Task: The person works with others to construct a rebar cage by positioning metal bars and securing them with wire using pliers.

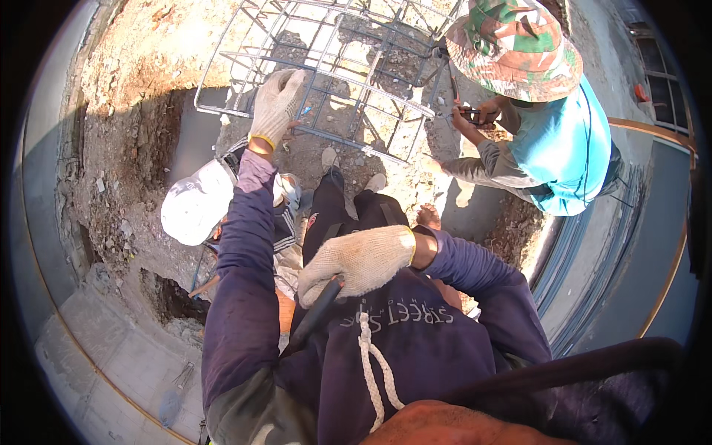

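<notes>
A cage of tied steel reinforcing bars (326, 70) spans the upper middle of the view. My left hand (276, 107), in a cream knitted glove, reaches to its near left corner. Its fingers are curled together by the bars; what they hold, if anything, is hidden. In front of my body, my right hand (360, 261), gloved alike, is closed around a dark rod-like tool handle (317, 311). The handle slants down to the left against my dark sweatshirt, and the tool's working end cannot be made out.
At the right, a person in a cyan shirt (560, 152) and camouflage hat holds a dark-handled tool (475, 116) by the cage. Another person in a white cap (196, 204) is close to my left arm. Rough dug earth (126, 185) drops into holes at left; long bars (601, 252) lie right.
</notes>
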Available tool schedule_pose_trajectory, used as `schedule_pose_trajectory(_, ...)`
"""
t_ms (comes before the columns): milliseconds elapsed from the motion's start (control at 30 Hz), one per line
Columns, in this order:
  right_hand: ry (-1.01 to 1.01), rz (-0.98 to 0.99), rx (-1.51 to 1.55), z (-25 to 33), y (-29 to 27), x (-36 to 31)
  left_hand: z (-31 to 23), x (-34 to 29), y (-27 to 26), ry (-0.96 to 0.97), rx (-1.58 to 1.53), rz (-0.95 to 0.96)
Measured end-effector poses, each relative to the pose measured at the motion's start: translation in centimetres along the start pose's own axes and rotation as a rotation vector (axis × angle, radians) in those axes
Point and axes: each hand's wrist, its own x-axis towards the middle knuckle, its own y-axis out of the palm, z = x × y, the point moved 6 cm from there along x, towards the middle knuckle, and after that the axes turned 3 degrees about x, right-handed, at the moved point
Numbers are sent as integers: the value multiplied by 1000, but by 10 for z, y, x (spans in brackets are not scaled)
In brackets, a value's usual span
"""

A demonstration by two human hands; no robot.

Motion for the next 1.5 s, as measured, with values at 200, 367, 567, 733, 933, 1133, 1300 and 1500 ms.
schedule_pose_trajectory(200, 67, -734, -446, -11, -43, -133, -123, -63, -38, 318, 627, 300)
schedule_pose_trajectory(367, 308, -1545, 141, -69, -28, -252, -42, -118, -24, -31, 174, 136)
schedule_pose_trajectory(567, 138, -1503, 514, -149, -11, -225, 76, -183, 116, -664, -844, 214)
schedule_pose_trajectory(733, 207, -1284, 518, -147, 13, -167, 77, -162, 148, -510, -1111, 375)
schedule_pose_trajectory(933, -72, -1309, 1061, -182, 24, -191, 138, -171, 148, -838, -1022, 679)
schedule_pose_trajectory(1133, -280, -1692, 1107, -217, 10, -214, 161, -172, 139, -957, -746, 755)
schedule_pose_trajectory(1300, -172, -1762, 1003, -262, 9, -220, 203, -144, 119, -1023, -562, 722)
schedule_pose_trajectory(1500, 1120, -1323, 228, -294, -50, -169, 247, -93, 116, -788, -271, 630)
